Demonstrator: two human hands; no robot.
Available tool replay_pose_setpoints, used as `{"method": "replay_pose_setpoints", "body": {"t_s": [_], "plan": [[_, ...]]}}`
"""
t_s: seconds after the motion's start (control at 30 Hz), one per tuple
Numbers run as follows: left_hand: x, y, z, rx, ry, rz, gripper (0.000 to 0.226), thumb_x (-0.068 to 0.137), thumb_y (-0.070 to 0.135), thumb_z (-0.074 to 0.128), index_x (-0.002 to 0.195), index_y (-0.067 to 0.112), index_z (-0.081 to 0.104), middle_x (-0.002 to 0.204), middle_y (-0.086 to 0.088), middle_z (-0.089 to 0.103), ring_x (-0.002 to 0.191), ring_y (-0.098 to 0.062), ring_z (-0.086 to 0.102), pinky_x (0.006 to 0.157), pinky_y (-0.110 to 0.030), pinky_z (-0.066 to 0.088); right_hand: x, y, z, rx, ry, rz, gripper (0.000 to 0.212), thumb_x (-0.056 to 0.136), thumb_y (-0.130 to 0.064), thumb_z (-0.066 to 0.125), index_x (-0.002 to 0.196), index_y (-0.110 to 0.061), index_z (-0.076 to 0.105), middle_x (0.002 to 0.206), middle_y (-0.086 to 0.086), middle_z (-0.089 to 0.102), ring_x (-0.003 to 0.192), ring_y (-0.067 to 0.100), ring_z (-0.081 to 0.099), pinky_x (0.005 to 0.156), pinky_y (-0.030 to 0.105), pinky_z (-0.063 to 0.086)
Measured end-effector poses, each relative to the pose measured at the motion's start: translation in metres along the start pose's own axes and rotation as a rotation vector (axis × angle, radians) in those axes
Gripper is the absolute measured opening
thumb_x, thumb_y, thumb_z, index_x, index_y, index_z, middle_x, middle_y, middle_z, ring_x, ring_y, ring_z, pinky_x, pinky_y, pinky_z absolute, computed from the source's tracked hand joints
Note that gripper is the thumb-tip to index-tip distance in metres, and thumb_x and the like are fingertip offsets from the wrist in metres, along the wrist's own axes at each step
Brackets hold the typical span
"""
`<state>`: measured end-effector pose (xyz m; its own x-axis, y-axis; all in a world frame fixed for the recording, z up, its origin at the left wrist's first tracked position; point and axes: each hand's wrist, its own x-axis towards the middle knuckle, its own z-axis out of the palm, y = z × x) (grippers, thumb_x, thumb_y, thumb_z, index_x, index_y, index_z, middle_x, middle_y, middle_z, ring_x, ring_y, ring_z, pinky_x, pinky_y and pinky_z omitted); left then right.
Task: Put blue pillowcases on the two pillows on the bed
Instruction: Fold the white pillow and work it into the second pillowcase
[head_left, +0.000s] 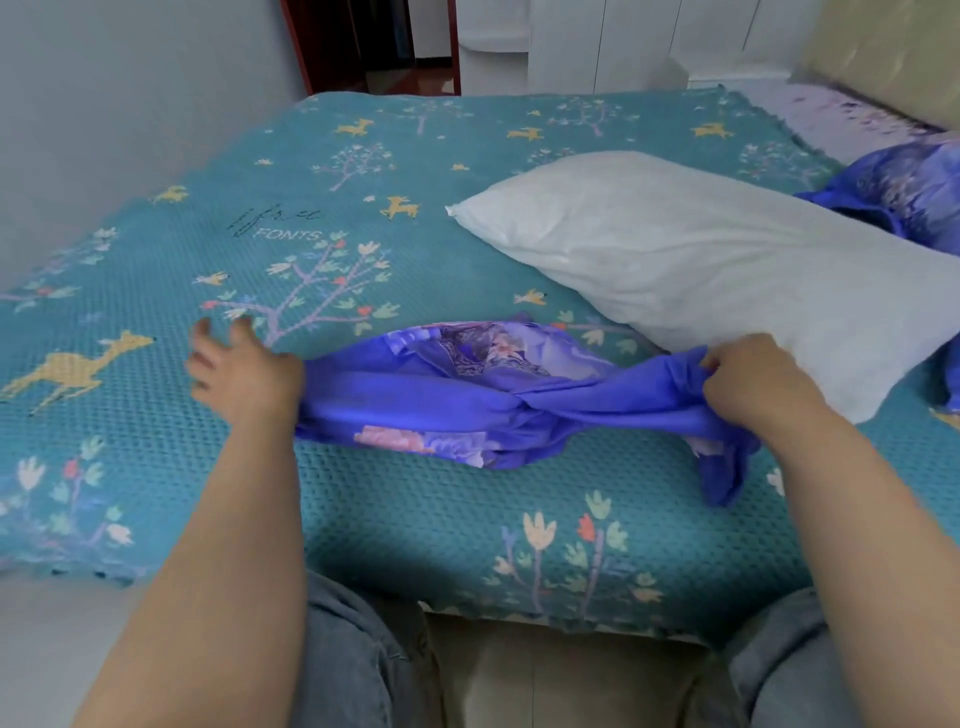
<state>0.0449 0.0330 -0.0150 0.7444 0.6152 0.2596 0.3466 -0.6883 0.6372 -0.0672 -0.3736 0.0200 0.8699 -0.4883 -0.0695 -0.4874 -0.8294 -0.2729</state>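
A crumpled blue pillowcase (467, 395) lies near the front edge of the bed (363, 519), stretched between the two hands. The right hand (753, 379) has its fingers curled round a bunched end of the cloth. The left hand (244, 369) rests at the other end with fingers spread and fairly straight (blurred, so any grip beneath the palm cannot be told). A bare white pillow (701, 260) lies just behind the pillowcase, toward the right edge. A second pillow (904, 192), already in blue, sits at the far right corner.
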Motion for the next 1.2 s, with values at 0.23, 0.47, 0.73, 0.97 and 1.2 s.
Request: {"method": "replay_pose_setpoints", "body": {"t_s": [0.23,0.47,0.73,0.97,1.2], "plan": [[-0.056,0.042,0.057,0.26,-0.591,0.902,0.054,0.08,0.025,0.064,0.131,0.038,0.05,0.147,0.005,0.037,0.132,-0.027,0.03,0.104,-0.044,0.036,-0.033,-0.052,0.044,0.305,0.113,-0.768,0.042,0.083,-0.038,0.05,0.119,-0.018,0.06,0.128,-0.001,0.056,0.119,0.018,0.05,0.1,0.018,0.03],[-0.069,0.056,0.054,-0.116,-0.569,0.844,0.021,0.082,0.011,0.057,0.094,0.018,0.073,0.097,-0.006,0.072,0.091,-0.021,0.064,0.081,-0.029,0.048,-0.039,-0.059,0.08,0.064,-0.081,-0.83,0.061,0.084,-0.048,0.059,0.14,-0.042,0.034,0.139,-0.007,0.038,0.126,0.018,0.036,0.103,0.041,0.035],[-0.073,0.086,0.001,-0.242,-0.582,0.735,0.011,0.084,0.011,0.055,0.076,0.018,0.059,0.071,-0.008,0.061,0.067,-0.021,0.052,0.065,-0.031,0.043,-0.032,-0.051,0.076,0.121,-0.134,-0.541,0.018,0.094,-0.012,0.039,0.102,-0.021,0.053,0.102,0.005,0.046,0.101,0.031,0.052,0.079,0.035,0.041],[-0.062,0.13,-0.066,-0.215,-0.507,0.588,0.019,0.087,0.013,0.049,0.069,0.01,0.052,0.065,-0.009,0.049,0.066,-0.022,0.044,0.06,-0.03,0.034,-0.038,-0.043,0.042,0.356,0.583,-0.321,0.029,0.088,-0.023,0.048,0.106,-0.003,0.058,0.111,0.018,0.051,0.1,0.037,0.052,0.083,0.045,0.046],[-0.09,0.175,-0.106,-0.798,-0.997,0.061,0.022,0.09,0.018,0.051,0.07,0.01,0.057,0.057,-0.01,0.061,0.057,-0.023,0.057,0.065,-0.03,0.045,-0.111,-0.113,0.027,-0.176,0.42,-0.86,0.065,0.064,-0.06,0.069,0.117,-0.023,0.059,0.108,-0.002,0.061,0.101,0.025,0.053,0.079,0.039,0.042]]}}
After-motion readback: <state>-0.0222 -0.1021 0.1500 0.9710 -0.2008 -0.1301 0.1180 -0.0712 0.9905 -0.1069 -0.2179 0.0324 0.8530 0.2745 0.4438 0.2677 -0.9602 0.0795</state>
